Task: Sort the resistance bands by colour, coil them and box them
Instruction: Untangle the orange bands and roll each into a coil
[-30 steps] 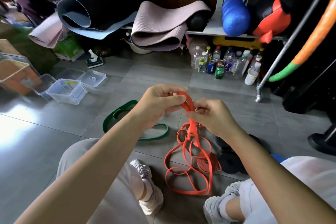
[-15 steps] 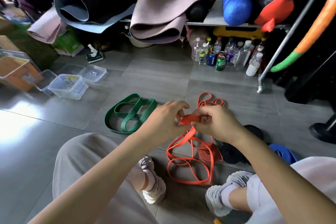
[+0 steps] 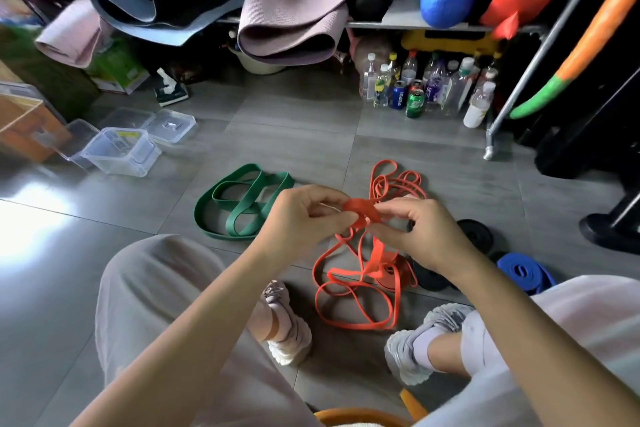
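A thin orange resistance band is partly wound into a small coil between my hands, above the floor. My left hand pinches the coil from the left and my right hand pinches it from the right. The band's loose end hangs down into a tangle of orange bands on the tiles. More orange loops lie just beyond my hands. Green bands lie in a loose pile to the left. Coiled black bands and a blue band sit to the right.
Clear plastic boxes and a loose lid stand at the left on the grey tiles. Bottles and cans line the wall under a shelf with rolled mats. A metal rack leg stands at right. My knees and shoes frame the bands.
My hands have come lower and closer to the floor with the orange band, and the wound part between them has grown into a small coil. The hanging length has shortened.
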Available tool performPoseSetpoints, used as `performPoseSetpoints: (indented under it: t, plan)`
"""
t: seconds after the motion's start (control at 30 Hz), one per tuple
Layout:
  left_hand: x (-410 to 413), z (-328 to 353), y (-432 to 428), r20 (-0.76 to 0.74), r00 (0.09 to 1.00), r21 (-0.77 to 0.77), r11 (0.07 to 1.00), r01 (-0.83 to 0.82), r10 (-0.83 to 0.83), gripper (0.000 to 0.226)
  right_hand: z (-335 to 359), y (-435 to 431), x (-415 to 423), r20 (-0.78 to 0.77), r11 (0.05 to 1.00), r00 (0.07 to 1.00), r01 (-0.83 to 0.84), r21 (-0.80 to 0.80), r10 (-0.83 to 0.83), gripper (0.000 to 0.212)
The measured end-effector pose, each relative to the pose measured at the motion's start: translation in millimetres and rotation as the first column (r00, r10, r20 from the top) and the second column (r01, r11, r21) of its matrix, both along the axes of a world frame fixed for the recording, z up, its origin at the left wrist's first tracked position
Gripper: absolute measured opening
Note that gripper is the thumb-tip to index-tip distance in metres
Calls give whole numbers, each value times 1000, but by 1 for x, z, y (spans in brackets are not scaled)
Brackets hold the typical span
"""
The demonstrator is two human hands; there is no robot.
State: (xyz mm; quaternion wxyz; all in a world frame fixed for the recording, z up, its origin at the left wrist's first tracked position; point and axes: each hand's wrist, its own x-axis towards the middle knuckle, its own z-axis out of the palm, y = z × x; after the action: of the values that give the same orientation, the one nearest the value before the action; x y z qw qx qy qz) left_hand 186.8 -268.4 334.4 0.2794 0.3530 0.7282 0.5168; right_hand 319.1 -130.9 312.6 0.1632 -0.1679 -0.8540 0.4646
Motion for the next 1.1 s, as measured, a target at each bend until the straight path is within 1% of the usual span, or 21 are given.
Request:
performPoseSetpoints:
  t: [0.1,0.2,0.23,0.27,0.3,0.33,0.37,0.4,0.43,0.53,0.6,0.67,0.7,0.77,0.83,0.9,0.97,1.0,1.03,1.07,1.1]
  plan:
    - [5,-4,-4,323,946,164,986,-39,-17,14,-4,-12,0,-103,946,994,-8,-324,-27,27]
    - [15,-7,-6,593,804,206,973,-106,-38,14,-9,-21,-1,-174,898,982,-6,-439,-79,19]
    - [17,-8,-5,633,773,193,975,-114,-34,13,-9,-23,-1,-179,899,980,-3,-439,-84,20]
    - [18,-9,-6,592,806,156,983,-96,-15,13,-8,-24,0,-168,912,983,2,-409,-77,19]
    - [15,-9,-7,428,904,87,995,-48,6,16,-9,-23,2,-137,942,989,13,-337,-62,14]
    - [11,-8,-8,146,989,-10,1000,10,-8,19,-10,-20,3,-86,974,996,13,-226,-33,11]
    - [9,-6,-10,-153,985,-108,992,61,-77,22,-10,-17,5,-20,996,1000,4,-90,-5,12]
    - [8,-3,-10,-370,913,-193,975,105,-172,26,-10,-14,5,43,999,999,-14,34,13,13]
    - [9,1,-9,-497,828,-262,955,142,-260,28,-9,-14,5,91,990,996,-37,138,24,15]
    - [12,11,-5,-627,667,-406,899,162,-403,25,-5,-17,2,158,942,987,-81,326,30,32]
    - [10,15,-4,-635,668,-409,903,134,-387,22,-4,-17,3,112,952,993,-56,301,23,23]
    - [8,16,-4,-595,744,-337,935,111,-303,18,-4,-15,6,31,984,1000,-6,179,1,12]
    - [7,14,-5,-547,798,-299,950,96,-253,14,-2,-15,8,-5,993,1000,26,113,-25,13]
    - [7,8,-8,-351,926,-204,977,67,-137,17,-1,-16,12,-68,997,995,74,-26,-75,20]
    - [9,-1,-10,-84,996,-68,997,28,-33,26,-1,-21,12,-146,975,984,73,-208,-105,21]
    - [17,-9,-10,163,987,44,999,-16,9,22,-6,-28,10,-210,936,968,56,-348,-136,19]
    - [27,-13,-9,397,918,106,993,-50,4,18,-12,-32,9,-218,906,962,59,-419,-164,22]
    - [30,-16,-9,458,889,116,991,-60,0,17,-14,-33,8,-204,905,965,65,-419,-164,22]
    - [32,-19,-10,460,888,105,993,-61,6,18,-16,-33,9,-181,918,971,76,-389,-157,23]
    - [31,-19,-11,376,927,64,997,-41,14,20,-18,-31,11,-152,939,977,90,-332,-147,23]
    - [29,-19,-13,194,981,-2,1000,-6,7,23,-19,-28,12,-109,964,985,101,-244,-130,22]
